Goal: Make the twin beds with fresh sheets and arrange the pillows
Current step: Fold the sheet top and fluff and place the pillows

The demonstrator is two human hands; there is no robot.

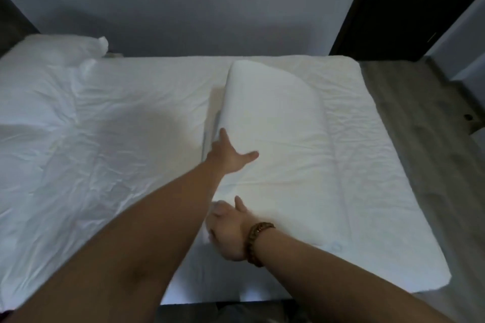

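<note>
A white sheet [110,139] covers the mattress, wrinkled on its left half. On the right half lies a white duvet [283,134], folded into a long thick strip running away from me. My left hand [229,156] reaches to the strip's left edge halfway along, thumb spread on top and fingers at the edge's side. My right hand [227,233], with a brown bead bracelet on its wrist, grips the same left edge at the near end, fingers curled round the fabric. A white pillow [65,51] lies at the far left corner.
A grey wall [210,2] backs the bed. Wooden floor [420,126] runs along the bed's right side, with a dark door or cabinet [409,2] at the far right. The bed's near edge ends just under my arms.
</note>
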